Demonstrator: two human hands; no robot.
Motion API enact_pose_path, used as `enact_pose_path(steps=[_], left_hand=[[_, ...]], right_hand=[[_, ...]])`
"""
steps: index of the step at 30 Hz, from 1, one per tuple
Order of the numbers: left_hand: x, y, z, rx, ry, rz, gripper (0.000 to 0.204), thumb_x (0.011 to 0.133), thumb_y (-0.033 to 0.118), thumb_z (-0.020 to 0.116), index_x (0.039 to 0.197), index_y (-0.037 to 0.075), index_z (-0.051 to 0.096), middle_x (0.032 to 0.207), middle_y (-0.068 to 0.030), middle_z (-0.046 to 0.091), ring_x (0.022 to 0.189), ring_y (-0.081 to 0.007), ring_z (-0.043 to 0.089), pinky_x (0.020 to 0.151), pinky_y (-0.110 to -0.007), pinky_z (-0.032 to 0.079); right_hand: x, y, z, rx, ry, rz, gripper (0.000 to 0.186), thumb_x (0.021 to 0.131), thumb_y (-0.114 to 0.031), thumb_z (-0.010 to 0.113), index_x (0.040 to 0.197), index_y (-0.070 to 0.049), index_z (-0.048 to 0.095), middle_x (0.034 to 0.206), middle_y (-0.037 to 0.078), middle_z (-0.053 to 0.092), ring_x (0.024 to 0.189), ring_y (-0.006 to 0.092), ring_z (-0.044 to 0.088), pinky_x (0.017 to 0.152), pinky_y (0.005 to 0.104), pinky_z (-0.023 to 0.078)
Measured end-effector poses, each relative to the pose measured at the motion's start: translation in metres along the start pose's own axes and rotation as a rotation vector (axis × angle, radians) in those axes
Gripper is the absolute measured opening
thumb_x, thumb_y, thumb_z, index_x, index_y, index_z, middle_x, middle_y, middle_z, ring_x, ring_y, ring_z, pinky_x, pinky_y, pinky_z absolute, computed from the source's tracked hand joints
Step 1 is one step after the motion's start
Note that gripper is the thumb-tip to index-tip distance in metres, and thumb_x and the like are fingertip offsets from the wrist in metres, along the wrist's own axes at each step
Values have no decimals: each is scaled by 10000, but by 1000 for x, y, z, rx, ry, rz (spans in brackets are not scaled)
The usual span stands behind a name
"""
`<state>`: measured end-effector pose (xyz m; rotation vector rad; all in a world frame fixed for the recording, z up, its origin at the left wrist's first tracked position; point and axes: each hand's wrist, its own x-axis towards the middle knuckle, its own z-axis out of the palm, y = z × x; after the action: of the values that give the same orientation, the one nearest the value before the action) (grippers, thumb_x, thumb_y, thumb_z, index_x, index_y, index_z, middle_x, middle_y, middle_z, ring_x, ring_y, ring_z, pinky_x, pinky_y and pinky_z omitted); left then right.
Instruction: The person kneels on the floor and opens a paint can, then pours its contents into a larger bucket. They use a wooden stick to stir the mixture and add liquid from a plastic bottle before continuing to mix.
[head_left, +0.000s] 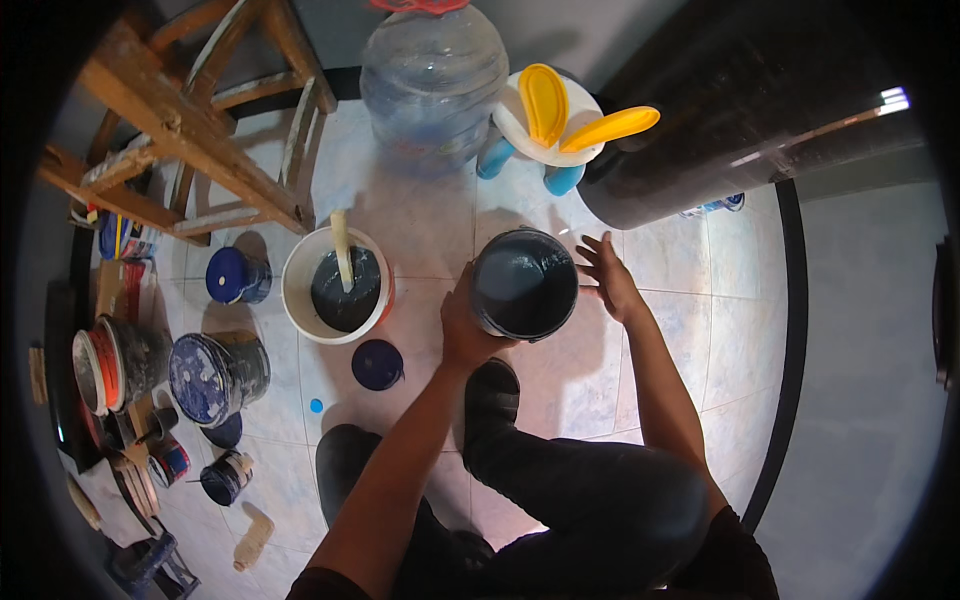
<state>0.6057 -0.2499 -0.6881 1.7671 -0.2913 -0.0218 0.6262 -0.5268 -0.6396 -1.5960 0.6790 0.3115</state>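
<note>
Our left hand [468, 328] grips the near left side of a dark bucket [551, 300], which is in front of us and open at the top; our right hand [612, 278] is spread wide just beside its right side, holding nothing; our boot [492, 395] is close below it. To the left is a white bucket [293, 285] of dark grey paint, a stick [342, 255] leaning in it; a round dark blue lid [378, 365] lies near it; farther left are blue-lidded containers [205, 378]. Beyond, a wooden frame [185, 140], a clear water jug [435, 90], a white stool [511, 115] bearing yellow pieces [545, 105] and a large black cylinder [740, 110] crowd the far side.
</note>
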Motion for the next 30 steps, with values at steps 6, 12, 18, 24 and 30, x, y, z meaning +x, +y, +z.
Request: enact_pose_path(steps=[6,12,18,24,30], left_hand=[[-55,11,73,75,300,-180,1418,531,300,1058,1613,-92,228,1522,-317,505,1427,-439,523,1179,-491,435],[-102,5,95,158,131,-231,1444,644,262,965,1691,-32,17,1710,-365,180,1543,-539,304,1218,-565,329],[-111,-11,33,29,-184,-206,1237,700,152,851,1699,7,135,1604,-298,429,1367,-463,550,1049,-520,483],[-125,-1,-44,-23,-217,-232,804,778,161,843,1511,44,534,1180,-195,728,1081,-340,718,926,-446,574],[-150,35,-211,-46,8,-536,318,899,106,822,1196,78,712,864,-56,715,804,-141,719,764,-302,576]], right_hand=[[-7,81,-16,248,238,186,962,1061,-780,292,1511,37,529,1484,203,611,1328,340,573,1115,454,436],[-43,125,-13,635,145,184,820,1137,-625,169,1604,4,410,1613,162,508,1497,303,449,1244,467,317],[-36,117,-33,626,53,236,820,1132,-638,167,1596,-9,418,1598,140,525,1495,305,453,1229,467,306],[-8,162,-92,901,-421,145,904,1090,-731,212,1624,-23,387,1602,166,528,1447,342,505,1198,517,372],[1,211,-108,597,202,319,675,1150,-549,264,1592,-82,470,1577,137,566,1449,316,526,1240,542,380]])
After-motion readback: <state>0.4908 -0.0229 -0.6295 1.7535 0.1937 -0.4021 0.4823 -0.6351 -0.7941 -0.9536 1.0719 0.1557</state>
